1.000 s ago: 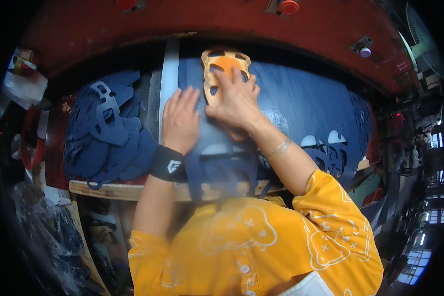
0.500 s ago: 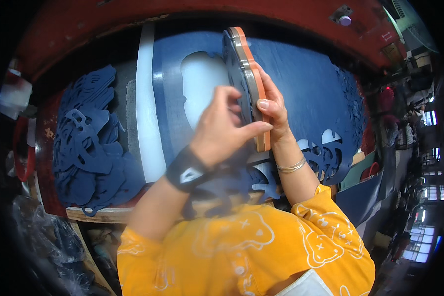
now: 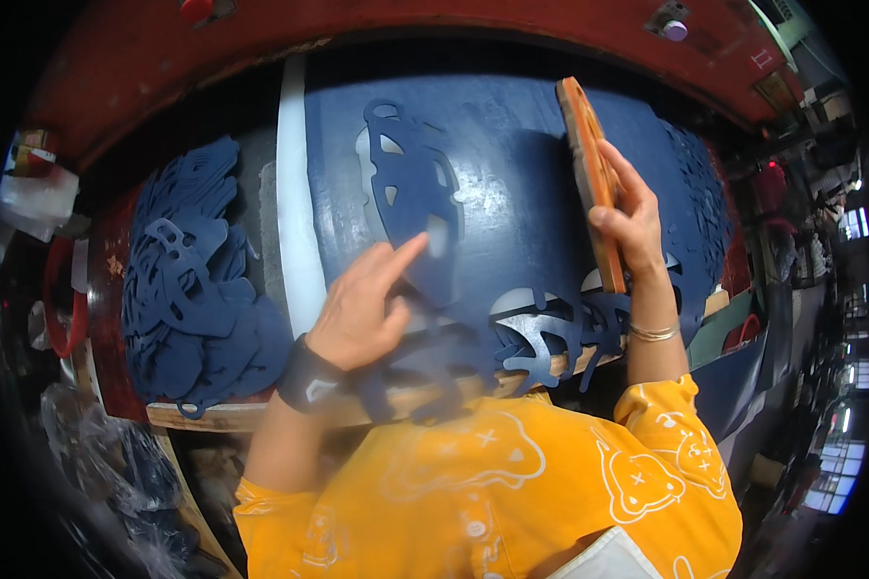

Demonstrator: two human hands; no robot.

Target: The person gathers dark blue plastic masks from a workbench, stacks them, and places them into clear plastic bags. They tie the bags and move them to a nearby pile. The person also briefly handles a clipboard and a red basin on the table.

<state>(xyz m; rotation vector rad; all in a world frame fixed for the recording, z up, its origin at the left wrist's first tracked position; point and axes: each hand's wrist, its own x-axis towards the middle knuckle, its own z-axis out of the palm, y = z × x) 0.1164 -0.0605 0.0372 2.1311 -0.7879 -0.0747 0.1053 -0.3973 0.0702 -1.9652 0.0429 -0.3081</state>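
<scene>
My right hand (image 3: 632, 217) grips a thick steel-rule cutting die (image 3: 591, 179) with an orange board, tilted on edge above the right part of a dark blue sheet (image 3: 521, 125). A cut-out blue piece (image 3: 396, 193) with several holes lies over a pale opening in the sheet. Its lower end is blurred. My left hand (image 3: 362, 299) is open, with the index finger stretched out to the piece's lower part; whether it touches cannot be made out. A black wristband (image 3: 314, 376) is round my left wrist.
Several similar blue cut pieces (image 3: 188, 289) are heaped at the left, past a white strip (image 3: 297, 174). Cut remnants of the sheet (image 3: 531, 338) hang over the wooden front edge (image 3: 212, 415). A red machine beam (image 3: 434, 24) crosses the far side.
My right hand has carried the die to the right. My left hand has moved left and down, away from the die. The blue piece now shows over the opening.
</scene>
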